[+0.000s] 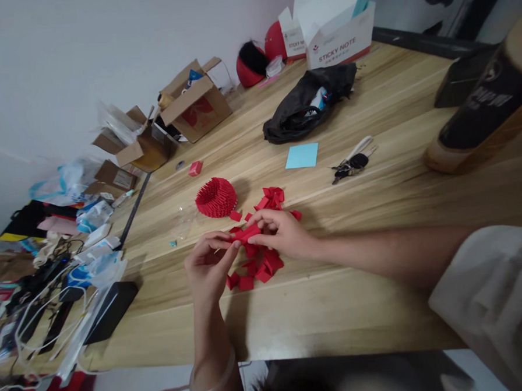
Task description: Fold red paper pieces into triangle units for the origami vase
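Between my two hands is a folded red paper piece (246, 233), pinched from both sides. My left hand (209, 262) grips its left end with thumb and fingertips. The other end is held by my right hand (283, 232), thumb below and fingers above. Under and around the hands lie several loose red folded paper pieces (269, 265), partly hidden by my fingers. Just beyond them stands a round red bowl-like form (216, 198) built of many small pointed paper units.
Behind are a light-blue paper square (301, 156), a key bunch (351, 164) and a black bag (309, 105). A brown bottle (488, 102) stands at right. Open cardboard boxes (197, 108) line the wall. Cables and a black box (112, 311) are at left.
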Demonstrator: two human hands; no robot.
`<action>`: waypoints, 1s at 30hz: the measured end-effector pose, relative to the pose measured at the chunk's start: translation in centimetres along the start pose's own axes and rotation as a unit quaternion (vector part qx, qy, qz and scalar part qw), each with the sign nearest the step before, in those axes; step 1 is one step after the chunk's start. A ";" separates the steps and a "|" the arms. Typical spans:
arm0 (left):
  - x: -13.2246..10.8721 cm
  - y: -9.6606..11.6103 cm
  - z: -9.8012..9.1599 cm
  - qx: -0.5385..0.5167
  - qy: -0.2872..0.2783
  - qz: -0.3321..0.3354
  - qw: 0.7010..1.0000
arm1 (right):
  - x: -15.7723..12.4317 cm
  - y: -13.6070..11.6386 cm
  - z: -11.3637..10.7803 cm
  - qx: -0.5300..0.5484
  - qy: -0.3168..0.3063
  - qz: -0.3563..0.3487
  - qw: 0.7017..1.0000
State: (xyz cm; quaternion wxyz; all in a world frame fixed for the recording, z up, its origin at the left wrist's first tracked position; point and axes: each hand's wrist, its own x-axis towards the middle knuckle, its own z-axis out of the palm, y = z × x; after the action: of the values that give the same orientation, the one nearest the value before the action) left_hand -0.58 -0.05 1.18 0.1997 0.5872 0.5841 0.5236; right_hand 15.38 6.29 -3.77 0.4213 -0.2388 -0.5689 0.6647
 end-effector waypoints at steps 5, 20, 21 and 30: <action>0.0 0.1 0.1 -0.013 -0.025 -0.013 1.000 | 0.1 -0.1 0.0 0.035 0.005 0.000 0.999; -0.2 0.4 0.3 0.021 -0.041 -0.087 0.995 | 0.0 -0.4 0.0 0.018 -0.014 -0.008 1.000; -0.3 0.4 0.3 0.021 -0.036 -0.083 0.996 | 0.0 -0.5 0.0 0.016 -0.017 -0.008 1.000; -0.4 0.5 0.2 0.036 -0.026 -0.080 0.996 | -0.1 -0.9 -0.1 0.002 -0.044 -0.014 0.999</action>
State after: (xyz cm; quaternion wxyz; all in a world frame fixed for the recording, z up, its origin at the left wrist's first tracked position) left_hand -0.14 -0.50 1.34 0.2348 0.5588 0.6425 0.4688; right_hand 15.76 6.31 -2.99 0.4058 -0.2005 -0.5890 0.6695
